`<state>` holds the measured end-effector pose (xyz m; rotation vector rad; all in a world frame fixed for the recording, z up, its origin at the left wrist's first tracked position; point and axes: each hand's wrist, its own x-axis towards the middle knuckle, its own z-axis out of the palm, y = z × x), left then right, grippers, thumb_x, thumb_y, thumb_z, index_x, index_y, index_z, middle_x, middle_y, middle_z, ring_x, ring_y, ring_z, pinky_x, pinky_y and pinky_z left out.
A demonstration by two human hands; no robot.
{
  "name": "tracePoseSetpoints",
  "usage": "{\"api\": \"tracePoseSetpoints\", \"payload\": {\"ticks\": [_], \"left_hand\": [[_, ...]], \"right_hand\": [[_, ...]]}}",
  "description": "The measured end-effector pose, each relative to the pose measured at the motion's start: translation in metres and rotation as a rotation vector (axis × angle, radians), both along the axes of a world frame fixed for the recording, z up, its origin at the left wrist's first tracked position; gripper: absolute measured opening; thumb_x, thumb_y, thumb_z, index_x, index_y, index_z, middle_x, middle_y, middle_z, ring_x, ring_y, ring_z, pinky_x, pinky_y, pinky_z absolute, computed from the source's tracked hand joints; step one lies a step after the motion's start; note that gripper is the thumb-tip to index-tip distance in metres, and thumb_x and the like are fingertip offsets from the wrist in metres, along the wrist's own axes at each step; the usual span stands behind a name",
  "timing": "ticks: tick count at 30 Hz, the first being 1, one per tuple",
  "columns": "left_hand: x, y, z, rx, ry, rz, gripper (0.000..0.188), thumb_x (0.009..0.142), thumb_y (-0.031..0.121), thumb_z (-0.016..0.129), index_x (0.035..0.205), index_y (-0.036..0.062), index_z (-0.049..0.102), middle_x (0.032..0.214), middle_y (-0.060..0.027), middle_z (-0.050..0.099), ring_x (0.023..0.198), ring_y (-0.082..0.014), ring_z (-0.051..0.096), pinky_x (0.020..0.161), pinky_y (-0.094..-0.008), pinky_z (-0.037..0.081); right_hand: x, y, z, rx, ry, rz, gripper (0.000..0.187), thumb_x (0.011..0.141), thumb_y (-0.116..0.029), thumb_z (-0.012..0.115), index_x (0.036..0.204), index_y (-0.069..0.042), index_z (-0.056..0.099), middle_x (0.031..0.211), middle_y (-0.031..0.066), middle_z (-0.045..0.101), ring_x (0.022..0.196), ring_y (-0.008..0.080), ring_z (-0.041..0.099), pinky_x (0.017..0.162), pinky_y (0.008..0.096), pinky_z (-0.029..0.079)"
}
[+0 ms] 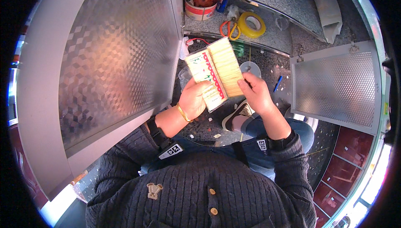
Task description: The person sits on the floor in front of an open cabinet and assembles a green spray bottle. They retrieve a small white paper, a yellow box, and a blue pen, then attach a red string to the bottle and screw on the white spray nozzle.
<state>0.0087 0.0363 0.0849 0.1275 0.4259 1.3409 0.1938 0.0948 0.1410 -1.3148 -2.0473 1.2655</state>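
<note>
Both hands hold a flat, clear pack of toothpicks (227, 67), tilted, in front of the open cabinet. Rows of thin pale sticks show in its right part. A white printed card with a scalloped red edge covers much of its left part. My left hand (193, 97) grips the lower left side, its thumb lying across the card. At the lower right edge, my right hand (258, 94) pinches the pack between thumb and fingers. Below the pack, a shoe (238, 115) rests on the dark speckled floor.
Open cabinet doors stand left (112, 65) and right (334, 88). The shelf (271, 36) bears a red-and-white tub (200, 13), orange-and-yellow-handled scissors (234, 33) and a yellow tape roll (242, 24). A blue pen (278, 83) lies on the floor; a folded pale bag (327, 8) sits upper right.
</note>
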Motion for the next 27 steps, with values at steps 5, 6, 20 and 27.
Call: {"api": "tracePoseSetpoints", "payload": {"ticks": [5,6,20,27], "left_hand": [[0.001,0.002,0.002,-0.018,-0.048,0.016,0.041,0.092,0.022,0.046,0.128,0.0034,0.037,0.123,-0.0133,0.049,0.109,-0.0259,0.052,0.092,-0.042,0.043],[0.0,0.002,0.003,0.011,-0.113,-0.003,0.044,0.093,0.027,0.045,0.13,0.0047,0.034,0.124,-0.0134,0.049,0.111,-0.0259,0.051,0.092,-0.0433,0.043],[0.004,0.005,0.015,-0.042,0.052,-0.007,0.038,0.09,0.007,0.046,0.126,0.0007,0.04,0.127,-0.0157,0.047,0.115,-0.0256,0.048,0.096,-0.0399,0.041],[0.004,0.005,0.013,-0.016,0.147,-0.036,0.038,0.09,0.011,0.046,0.126,0.0007,0.039,0.127,-0.0156,0.047,0.113,-0.0255,0.049,0.095,-0.0401,0.042]], "right_hand": [[-0.011,-0.01,0.006,0.224,0.094,0.24,0.031,0.079,-0.022,0.062,0.102,-0.002,0.055,0.092,0.0155,0.058,0.08,0.0344,0.057,0.069,0.0365,0.047],[-0.013,-0.01,0.005,0.297,0.076,0.38,0.03,0.081,-0.021,0.06,0.104,-0.003,0.054,0.094,0.0152,0.057,0.081,0.0336,0.057,0.069,0.0362,0.046],[-0.011,-0.009,-0.035,-0.484,0.291,0.027,0.022,0.087,-0.021,0.058,0.085,0.0,0.055,0.073,0.0038,0.057,0.064,0.0099,0.053,0.056,0.0259,0.044],[-0.01,-0.007,-0.035,-0.691,0.298,0.038,0.02,0.087,-0.02,0.059,0.089,-0.001,0.055,0.078,0.0021,0.058,0.065,0.007,0.054,0.056,0.0218,0.046]]}}
